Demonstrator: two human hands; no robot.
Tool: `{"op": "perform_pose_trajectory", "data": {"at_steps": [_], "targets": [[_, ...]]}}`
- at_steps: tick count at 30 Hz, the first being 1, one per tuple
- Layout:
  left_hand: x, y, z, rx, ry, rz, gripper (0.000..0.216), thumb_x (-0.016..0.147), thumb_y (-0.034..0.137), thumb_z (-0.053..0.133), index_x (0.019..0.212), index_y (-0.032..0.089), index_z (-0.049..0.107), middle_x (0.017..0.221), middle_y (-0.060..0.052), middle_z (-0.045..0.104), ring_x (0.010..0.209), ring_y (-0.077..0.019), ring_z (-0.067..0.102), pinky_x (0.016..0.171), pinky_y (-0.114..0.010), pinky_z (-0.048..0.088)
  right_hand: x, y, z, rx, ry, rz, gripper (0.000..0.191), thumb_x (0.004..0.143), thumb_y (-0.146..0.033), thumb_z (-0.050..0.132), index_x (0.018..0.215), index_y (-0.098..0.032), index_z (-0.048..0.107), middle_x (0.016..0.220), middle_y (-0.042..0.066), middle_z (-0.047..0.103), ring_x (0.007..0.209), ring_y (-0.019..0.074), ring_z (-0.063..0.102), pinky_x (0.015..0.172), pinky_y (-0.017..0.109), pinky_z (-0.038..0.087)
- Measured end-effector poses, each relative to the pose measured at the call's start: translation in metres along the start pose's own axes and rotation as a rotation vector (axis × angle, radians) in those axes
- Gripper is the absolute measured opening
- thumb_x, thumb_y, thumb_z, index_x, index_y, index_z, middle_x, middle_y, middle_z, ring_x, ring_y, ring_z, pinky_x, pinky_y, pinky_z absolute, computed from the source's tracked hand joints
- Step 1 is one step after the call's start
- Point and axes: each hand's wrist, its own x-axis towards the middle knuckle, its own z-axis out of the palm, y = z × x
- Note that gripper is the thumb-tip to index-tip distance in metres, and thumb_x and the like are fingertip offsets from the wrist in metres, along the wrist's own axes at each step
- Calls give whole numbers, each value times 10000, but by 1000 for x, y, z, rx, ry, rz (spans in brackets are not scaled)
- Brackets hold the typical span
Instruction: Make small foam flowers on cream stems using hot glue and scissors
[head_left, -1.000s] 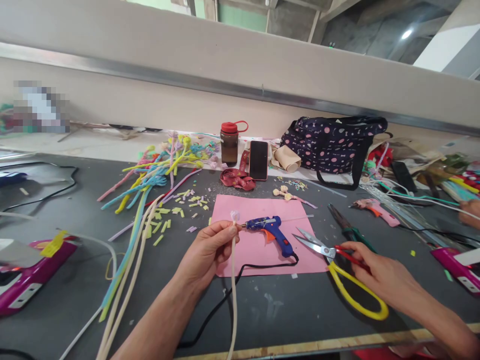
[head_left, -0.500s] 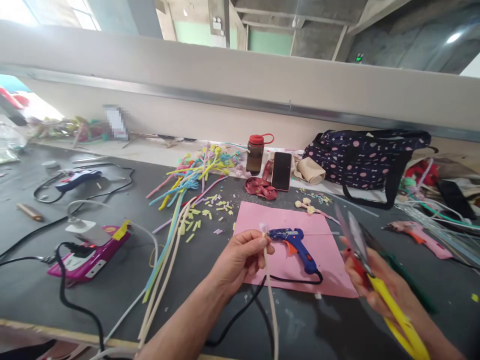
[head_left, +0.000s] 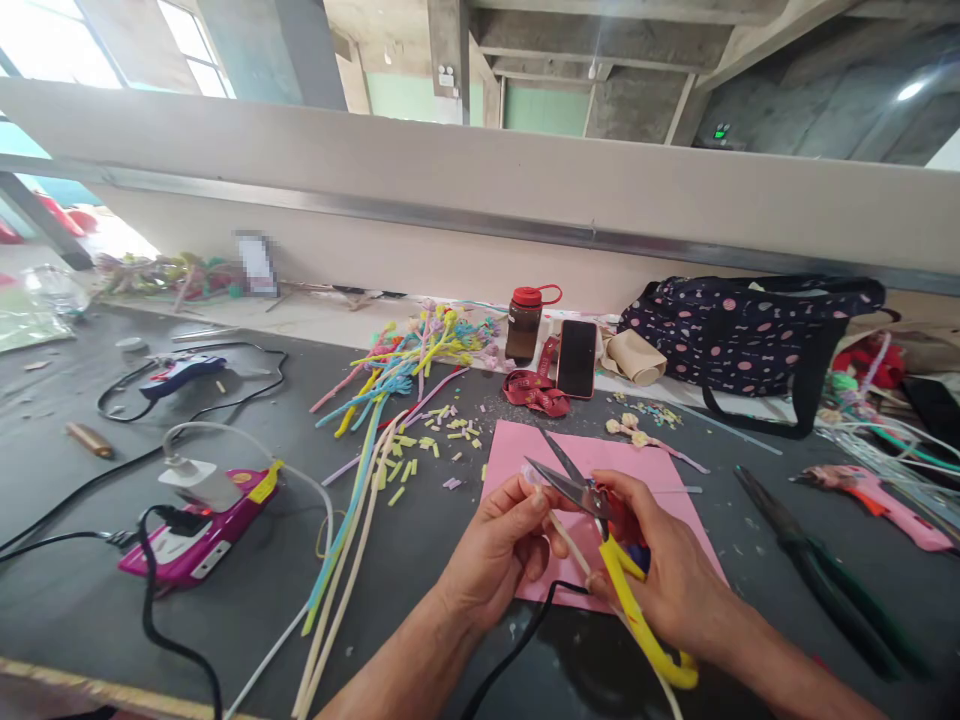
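My left hand (head_left: 499, 550) pinches a cream pipe cleaner (head_left: 570, 548) near its tip, over the pink sheet (head_left: 660, 470). My right hand (head_left: 664, 575) grips yellow-handled scissors (head_left: 592, 510). Their blades stand apart and point up-left, right at the pipe cleaner's tip beside my left fingers. The blue glue gun is almost hidden behind my right hand. Its black cord (head_left: 517, 650) runs toward the table's near edge.
Coloured pipe cleaners (head_left: 375, 400) and cut bits lie left of the pink sheet. A bottle (head_left: 523, 322), phone (head_left: 577, 358) and spotted bag (head_left: 742, 335) stand at the back. Green pliers (head_left: 810, 560) and a pink glue gun (head_left: 874, 492) lie right; a magenta device (head_left: 199, 525) with cables sits left.
My right hand lifted the scissors off the table and brought them left to the pipe cleaner's tip. The view swung left and the blue glue gun went behind my hand.
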Motion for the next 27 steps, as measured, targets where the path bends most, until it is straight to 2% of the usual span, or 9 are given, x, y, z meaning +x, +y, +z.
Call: {"op": "perform_pose_trajectory", "data": {"at_steps": [7, 17, 27], "targets": [[2, -10, -2, 13, 5, -62, 170, 756, 298, 648, 753, 155, 554, 539, -20, 625, 391, -54, 493, 343, -105, 330, -4, 7, 5, -111, 70, -71, 716, 694, -338, 669, 1295, -225, 295, 1145, 77, 524, 930, 215, 545, 803, 343, 442], [4, -9, 0, 59, 27, -79, 212, 689, 309, 709, 773, 140, 612, 533, -18, 617, 438, -72, 531, 349, -110, 334, -6, 6, 8, -132, 92, -93, 674, 707, -284, 640, 1285, -213, 302, 1073, 67, 540, 853, 201, 555, 731, 337, 455], [5, -10, 2, 100, 29, -91, 199, 676, 284, 718, 763, 125, 635, 564, -21, 628, 460, -76, 543, 353, -122, 331, -8, 4, 10, -75, 57, -91, 693, 691, -275, 644, 1290, -209, 300, 1067, 77, 549, 863, 208, 561, 744, 340, 453]]}}
